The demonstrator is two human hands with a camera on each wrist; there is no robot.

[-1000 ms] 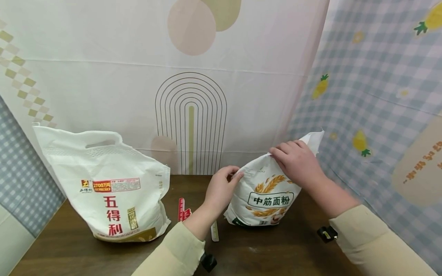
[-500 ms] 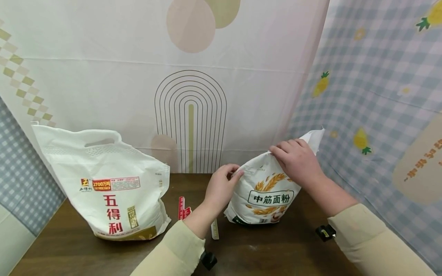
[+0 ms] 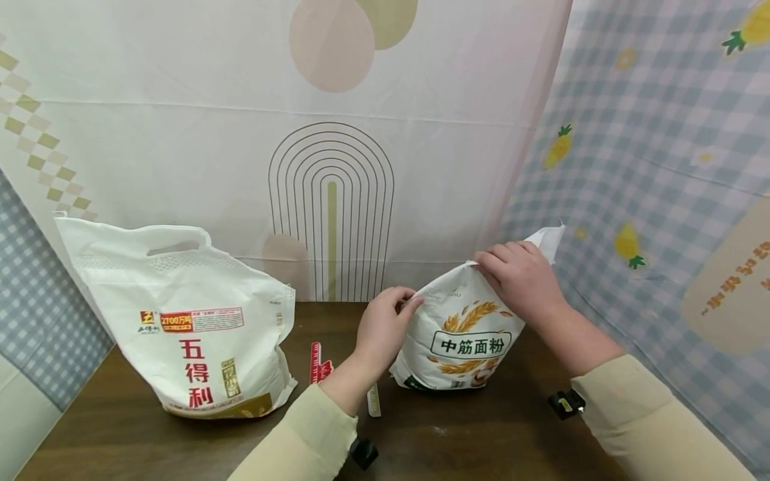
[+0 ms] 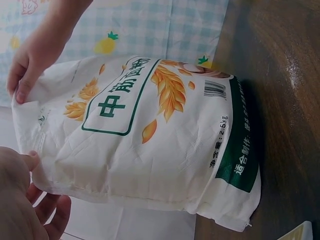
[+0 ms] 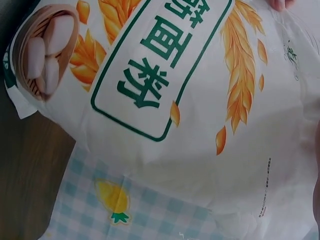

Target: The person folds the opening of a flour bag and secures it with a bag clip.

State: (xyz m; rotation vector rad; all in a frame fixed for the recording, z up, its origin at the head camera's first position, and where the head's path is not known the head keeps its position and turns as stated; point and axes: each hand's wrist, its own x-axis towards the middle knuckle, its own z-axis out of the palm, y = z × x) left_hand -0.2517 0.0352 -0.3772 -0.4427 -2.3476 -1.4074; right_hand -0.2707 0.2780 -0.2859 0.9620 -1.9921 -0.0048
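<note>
- Nearest, two pale sleeves reach in, the left sleeve (image 3: 301, 431) and the right sleeve (image 3: 650, 417), with a small black device (image 3: 566, 404) by the right cuff and another by the left.
- A dark brown table (image 3: 457, 437) spreads beneath the arms.
- On it, just left of the flour bag, lies a pale strip (image 3: 374, 402), partly hidden by the left forearm.
- A red piece (image 3: 315, 364) lies left of the strip, also partly covered by that arm.
- The left hand (image 3: 381, 327) pinches the flour bag's upper left edge, thumb on the printed front and fingers round behind.
- The white flour bag (image 3: 466, 321) stands on the table between the two hands, its body to the right of the left hand and below the right one; wheat ears, green lettering and a green base band show on its front.
- The right hand (image 3: 520, 277) grips the bag's top edge, thumb on the front, with a white corner sticking up just to the right.
- Well to the left, apart from both hands, a larger white bag (image 3: 198, 321) with a cut-out handle and red characters stands upright.
- Farthest, a pale cloth (image 3: 433, 187) with a line-drawn arch hangs behind, and a blue checked cloth (image 3: 637, 140) with pineapples hangs at right.
</note>
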